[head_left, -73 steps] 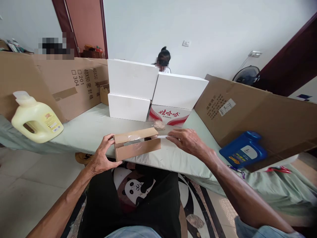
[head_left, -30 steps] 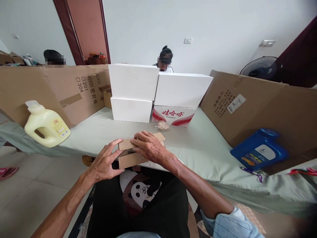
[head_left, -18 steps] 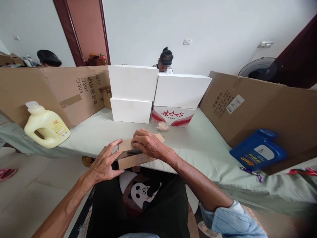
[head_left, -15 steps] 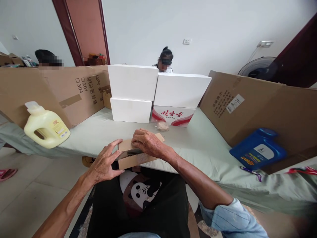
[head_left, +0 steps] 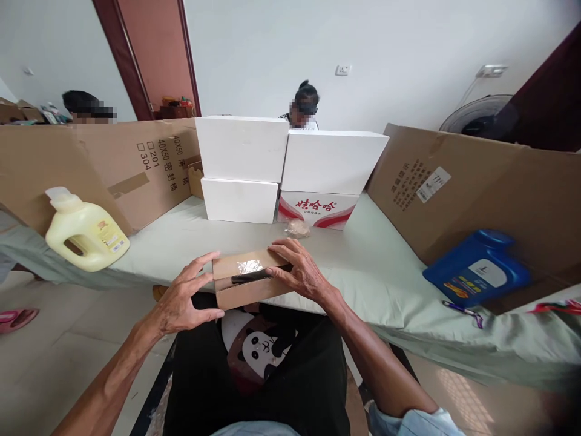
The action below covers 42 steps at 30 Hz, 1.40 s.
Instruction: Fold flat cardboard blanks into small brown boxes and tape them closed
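Pale green cloth is covering the counter [head_left: 172,242], with a light wall [head_left: 254,48] rising behind it. To the left, a large brown carton [head_left: 97,151] is showing sideways print: "40X50" twice with Chinese characters, plus "201" and "304" beside small squares. Near it, a pale yellow jug [head_left: 93,221] is wearing a label too small to read. White boxes [head_left: 242,148] are standing stacked at the back, and the lower right place is holding a red-and-white box [head_left: 318,211] reading "娃哈哈®", a smaller line running beneath. Another carton [head_left: 508,194] at the right is bearing Chinese print and a white sticker [head_left: 434,184] with unclear handwriting. In front of it, a blue bottle [head_left: 476,266] is displaying a label with an L-like mark.

At the counter's near edge, a small cardboard box [head_left: 254,293] is sitting between both hands, its flaps parting around something dark [head_left: 251,277]; clear tape [head_left: 250,266] is glinting on the far flap. The left hand [head_left: 179,300] is gripping the left end, fingers and thumb spreading around it. The right hand [head_left: 303,272] is pinching the far flap near its right end, thumb at the gap.
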### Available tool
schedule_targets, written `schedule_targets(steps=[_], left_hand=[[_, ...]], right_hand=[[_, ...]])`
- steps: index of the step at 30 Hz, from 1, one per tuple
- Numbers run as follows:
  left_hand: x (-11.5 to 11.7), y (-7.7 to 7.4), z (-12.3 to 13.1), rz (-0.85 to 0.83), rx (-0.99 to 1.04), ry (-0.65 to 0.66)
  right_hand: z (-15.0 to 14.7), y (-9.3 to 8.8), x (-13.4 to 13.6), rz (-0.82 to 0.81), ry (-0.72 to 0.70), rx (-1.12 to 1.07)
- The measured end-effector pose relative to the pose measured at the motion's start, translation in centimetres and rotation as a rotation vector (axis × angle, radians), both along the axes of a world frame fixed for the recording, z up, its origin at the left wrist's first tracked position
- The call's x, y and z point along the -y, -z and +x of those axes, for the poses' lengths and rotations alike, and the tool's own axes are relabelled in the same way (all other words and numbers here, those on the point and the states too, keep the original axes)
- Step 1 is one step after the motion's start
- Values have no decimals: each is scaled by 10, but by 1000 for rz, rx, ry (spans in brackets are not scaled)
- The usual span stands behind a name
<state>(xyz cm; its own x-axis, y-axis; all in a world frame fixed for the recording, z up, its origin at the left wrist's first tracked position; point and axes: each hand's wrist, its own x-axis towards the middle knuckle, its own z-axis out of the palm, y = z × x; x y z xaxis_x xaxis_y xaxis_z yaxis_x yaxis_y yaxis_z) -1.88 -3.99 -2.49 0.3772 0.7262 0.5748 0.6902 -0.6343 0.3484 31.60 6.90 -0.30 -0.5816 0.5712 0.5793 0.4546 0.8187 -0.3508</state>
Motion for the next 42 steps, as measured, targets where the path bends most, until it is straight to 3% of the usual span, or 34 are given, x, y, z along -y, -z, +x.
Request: schedule_targets(steps=[6,12,18,32,42], left_hand=[[-11,-27,18,77,186,-150],[-36,-34,42,-57,103,-209],[-46,-43,46,-164,115,-207],[-45,-51,51,-221,199,-208],[-46,-47,54,-149,83,-222]], right_hand=[[-9,4,3,0,30,-47],[-14,6,5,-14,79,-28],[-16,7,4,-34,61,-47],[-19,10,6,-57,78,-81],[-19,11,8,-68,65,-100]])
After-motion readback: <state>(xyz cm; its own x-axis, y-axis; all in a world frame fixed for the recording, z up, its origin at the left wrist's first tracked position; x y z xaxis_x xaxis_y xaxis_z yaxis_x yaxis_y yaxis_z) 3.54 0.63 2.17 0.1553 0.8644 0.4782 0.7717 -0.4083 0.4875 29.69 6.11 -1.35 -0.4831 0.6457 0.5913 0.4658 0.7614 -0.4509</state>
